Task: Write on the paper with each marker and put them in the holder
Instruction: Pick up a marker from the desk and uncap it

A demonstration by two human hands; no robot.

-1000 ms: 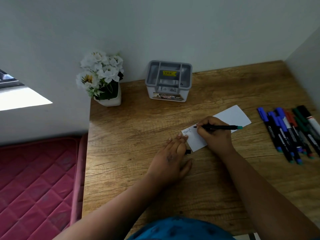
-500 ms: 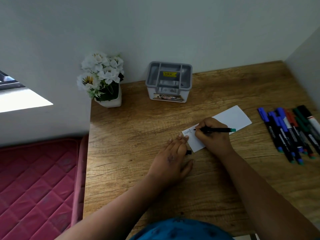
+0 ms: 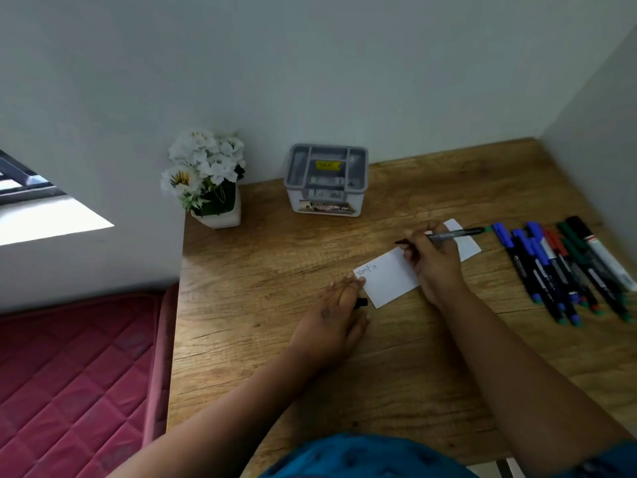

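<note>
Right grip (image 3: 435, 257) pinching marker (image 3: 455, 233), tip above paper (image 3: 389, 279)

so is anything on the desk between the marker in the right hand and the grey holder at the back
Nothing visible. The black marker gripped by the right hand sits above the white paper, and only bare wooden desk lies between it and the grey plastic holder.

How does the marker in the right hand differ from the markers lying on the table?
The held marker is gripped by the right hand, lifted above the paper; the row of markers lies flat on the table, untouched. The held marker is uncapped, its dark tip bare; the row's markers wear blue, red, green or black caps. The held marker points left; the row runs diagonally. They share dark barrels.
</note>
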